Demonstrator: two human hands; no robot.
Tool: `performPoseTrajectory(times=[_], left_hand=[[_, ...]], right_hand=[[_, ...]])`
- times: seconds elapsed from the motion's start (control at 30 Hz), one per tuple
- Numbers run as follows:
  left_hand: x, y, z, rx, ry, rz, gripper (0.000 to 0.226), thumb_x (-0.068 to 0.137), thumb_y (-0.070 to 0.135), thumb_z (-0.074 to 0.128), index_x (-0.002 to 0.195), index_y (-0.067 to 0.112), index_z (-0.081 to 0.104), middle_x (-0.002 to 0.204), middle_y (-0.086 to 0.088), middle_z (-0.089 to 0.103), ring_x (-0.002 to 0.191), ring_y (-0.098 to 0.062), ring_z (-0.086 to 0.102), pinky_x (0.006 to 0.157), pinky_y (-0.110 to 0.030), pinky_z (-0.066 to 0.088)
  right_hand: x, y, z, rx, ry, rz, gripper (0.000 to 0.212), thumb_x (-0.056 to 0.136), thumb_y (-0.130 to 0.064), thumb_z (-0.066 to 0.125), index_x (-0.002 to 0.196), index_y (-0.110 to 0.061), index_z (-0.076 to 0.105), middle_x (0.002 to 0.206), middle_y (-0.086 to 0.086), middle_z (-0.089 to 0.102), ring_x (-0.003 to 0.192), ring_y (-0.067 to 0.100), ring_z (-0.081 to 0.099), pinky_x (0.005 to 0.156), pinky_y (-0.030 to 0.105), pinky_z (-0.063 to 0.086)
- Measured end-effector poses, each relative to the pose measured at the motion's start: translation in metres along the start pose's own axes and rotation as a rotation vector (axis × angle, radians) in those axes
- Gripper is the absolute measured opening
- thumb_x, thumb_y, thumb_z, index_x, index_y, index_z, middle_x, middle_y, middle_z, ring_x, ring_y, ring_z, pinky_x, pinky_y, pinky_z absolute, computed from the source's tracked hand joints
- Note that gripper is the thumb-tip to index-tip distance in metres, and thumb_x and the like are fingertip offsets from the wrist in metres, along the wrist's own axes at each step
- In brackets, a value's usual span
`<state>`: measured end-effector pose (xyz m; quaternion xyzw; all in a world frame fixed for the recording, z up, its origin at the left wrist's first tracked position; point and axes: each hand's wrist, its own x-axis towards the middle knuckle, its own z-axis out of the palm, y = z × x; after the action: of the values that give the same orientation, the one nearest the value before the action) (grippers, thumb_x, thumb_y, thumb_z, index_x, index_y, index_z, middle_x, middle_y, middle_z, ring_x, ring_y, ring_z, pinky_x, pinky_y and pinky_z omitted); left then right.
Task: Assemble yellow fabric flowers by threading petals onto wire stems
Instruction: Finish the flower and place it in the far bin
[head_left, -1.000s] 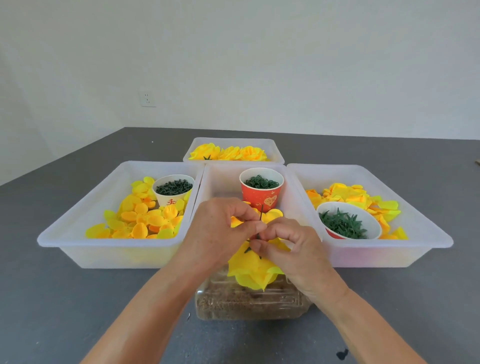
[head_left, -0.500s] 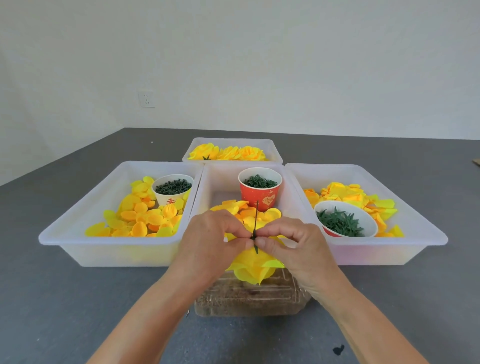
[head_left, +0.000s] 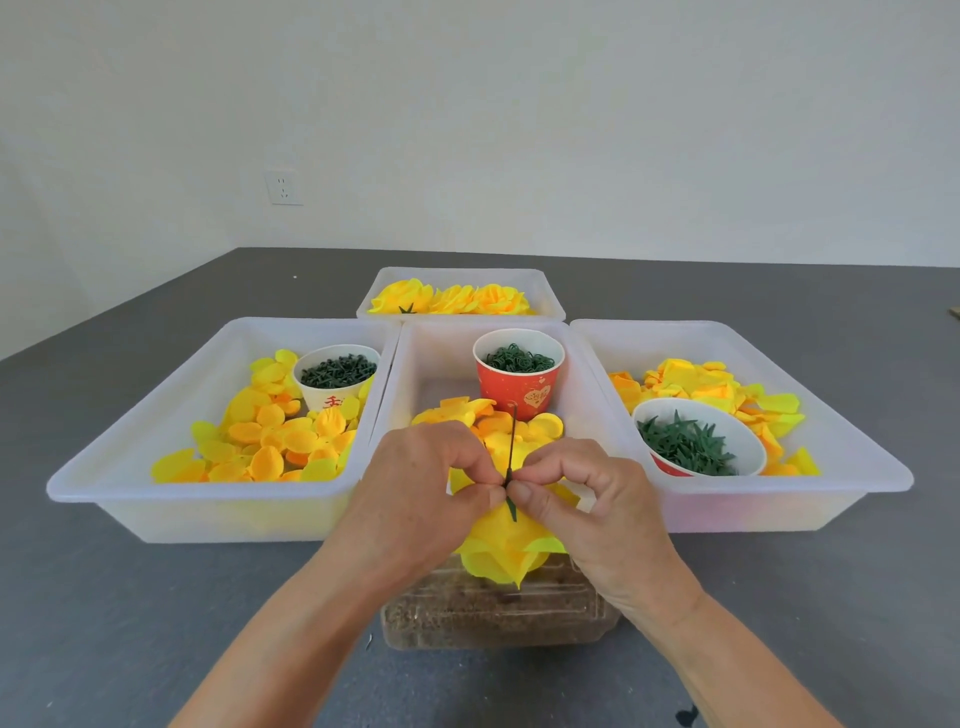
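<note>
Yellow fabric petals (head_left: 506, 545) are gathered into a half-built flower that hangs just below the hands, above a clear plastic box (head_left: 498, 616) on the grey tabletop (head_left: 104, 597). A thin green wire stem (head_left: 511, 452) is threaded through them; its long axis runs nearly upright, the free end rising above the knuckles toward the red paper cup (head_left: 519, 387), the lower tip showing just beneath the fingertips. The stem is pinched from both sides: the left hand (head_left: 431, 493) and the right hand (head_left: 587, 499) are both curled tight, thumb and forefinger meeting on the wire, so neither is nearer than the other. Judged from this, any sliding of petals would have to follow the wire's vertical line. Behind, the middle tray (head_left: 415, 364) is flanked by a left tray (head_left: 156, 415) and right tray (head_left: 831, 415) of loose petals, and finished flowers (head_left: 452, 299) are held in a far tray.
</note>
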<state>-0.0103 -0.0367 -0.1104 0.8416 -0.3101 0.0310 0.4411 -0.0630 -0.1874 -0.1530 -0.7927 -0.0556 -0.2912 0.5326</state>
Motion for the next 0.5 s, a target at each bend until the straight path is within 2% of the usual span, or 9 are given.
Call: performPoseTrajectory(times=[0.1, 0.2, 0.3, 0.4, 0.5], left_hand=[[0.0, 0.002, 0.0, 0.016, 0.003, -0.017, 0.01, 0.074, 0.014, 0.076, 0.068, 0.02, 0.07, 0.08, 0.01, 0.066, 0.085, -0.013, 0.061, 0.082, -0.037, 0.048], [0.002, 0.008, -0.007, 0.028, -0.049, -0.019, 0.001, 0.075, 0.02, 0.076, 0.075, 0.02, 0.075, 0.083, 0.008, 0.069, 0.086, -0.01, 0.062, 0.083, -0.033, 0.047], [0.006, 0.013, -0.014, -0.079, -0.038, -0.025, 0.002, 0.075, 0.026, 0.075, 0.077, 0.027, 0.075, 0.08, 0.011, 0.071, 0.081, 0.0, 0.063, 0.078, -0.02, 0.048], [0.011, 0.02, -0.011, -0.165, 0.027, -0.02, 0.008, 0.072, 0.019, 0.078, 0.07, 0.025, 0.073, 0.069, 0.012, 0.069, 0.066, 0.006, 0.059, 0.064, -0.008, 0.044], [0.012, 0.022, -0.007, -0.142, 0.066, -0.008, 0.018, 0.072, 0.014, 0.078, 0.062, 0.025, 0.068, 0.063, 0.013, 0.065, 0.06, 0.006, 0.055, 0.058, -0.005, 0.039]], right_hand=[[-0.001, -0.002, 0.001, -0.005, 0.01, 0.022, 0.022, 0.075, -0.011, 0.075, 0.07, -0.032, 0.068, 0.077, -0.018, 0.066, 0.081, 0.008, 0.06, 0.077, 0.027, 0.047], [-0.001, -0.008, -0.003, 0.0, -0.035, 0.079, 0.019, 0.077, -0.014, 0.074, 0.072, -0.032, 0.07, 0.077, -0.013, 0.068, 0.081, 0.007, 0.061, 0.075, 0.021, 0.046], [0.003, -0.014, -0.007, 0.041, -0.072, 0.119, 0.02, 0.077, -0.009, 0.074, 0.077, -0.03, 0.073, 0.082, -0.009, 0.071, 0.081, 0.003, 0.063, 0.071, 0.014, 0.047], [0.008, -0.018, -0.003, 0.015, -0.061, 0.111, 0.023, 0.074, -0.008, 0.077, 0.07, -0.03, 0.074, 0.078, -0.004, 0.07, 0.078, 0.008, 0.063, 0.073, 0.024, 0.049], [0.01, -0.019, -0.001, -0.065, -0.043, 0.079, 0.027, 0.07, -0.01, 0.08, 0.063, -0.034, 0.071, 0.075, -0.005, 0.069, 0.081, 0.017, 0.062, 0.077, 0.034, 0.048]])
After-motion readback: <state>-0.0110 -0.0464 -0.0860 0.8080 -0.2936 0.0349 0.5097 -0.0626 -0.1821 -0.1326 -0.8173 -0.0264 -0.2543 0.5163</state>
